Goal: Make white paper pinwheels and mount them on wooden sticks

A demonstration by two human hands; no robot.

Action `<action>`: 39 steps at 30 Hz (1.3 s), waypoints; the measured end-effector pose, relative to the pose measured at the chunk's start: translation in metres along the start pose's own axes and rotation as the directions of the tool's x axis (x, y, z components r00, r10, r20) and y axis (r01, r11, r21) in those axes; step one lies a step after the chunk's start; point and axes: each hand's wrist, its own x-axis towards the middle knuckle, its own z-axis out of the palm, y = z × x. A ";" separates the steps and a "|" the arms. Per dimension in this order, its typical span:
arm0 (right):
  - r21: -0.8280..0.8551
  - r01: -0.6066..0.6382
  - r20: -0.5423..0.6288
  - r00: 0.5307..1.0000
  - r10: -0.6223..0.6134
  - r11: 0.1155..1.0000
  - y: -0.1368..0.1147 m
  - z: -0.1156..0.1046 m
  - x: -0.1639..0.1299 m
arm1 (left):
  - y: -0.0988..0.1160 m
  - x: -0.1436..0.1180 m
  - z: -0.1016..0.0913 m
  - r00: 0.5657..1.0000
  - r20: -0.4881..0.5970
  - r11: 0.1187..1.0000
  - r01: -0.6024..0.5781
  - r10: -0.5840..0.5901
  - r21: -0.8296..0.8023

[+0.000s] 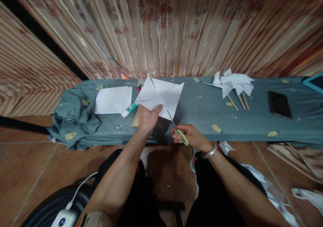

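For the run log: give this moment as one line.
left hand: holds white paper sheet | right hand: grips green-handled scissors, blades at sheet edge | nearby: glue stick, wooden sticks

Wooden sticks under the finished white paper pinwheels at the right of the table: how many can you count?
3 thin wooden sticks show, side by side below the white paper pinwheels on the grey-blue cloth; paper may hide others.

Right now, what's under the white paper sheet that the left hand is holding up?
Under the held paper sheet you can see the ends of wooden sticks and a glue tube on the grey-blue cloth. The left hand grips its lower edge. The sheet hides whatever lies further back.
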 end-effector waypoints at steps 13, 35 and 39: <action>0.016 -0.012 -0.040 0.999 0.013 1.000 -0.005 0.002 0.001 | 0.001 -0.004 0.002 0.999 0.043 0.999 0.029 -0.028 -0.031; 0.018 0.006 -0.088 0.996 -0.004 1.000 0.002 0.003 0.003 | 0.002 -0.006 0.002 0.998 0.054 0.999 0.037 -0.035 -0.036; 0.020 0.011 -0.107 0.994 -0.009 1.000 0.004 0.004 0.004 | 0.003 -0.009 0.003 0.997 0.078 0.999 0.023 -0.020 -0.037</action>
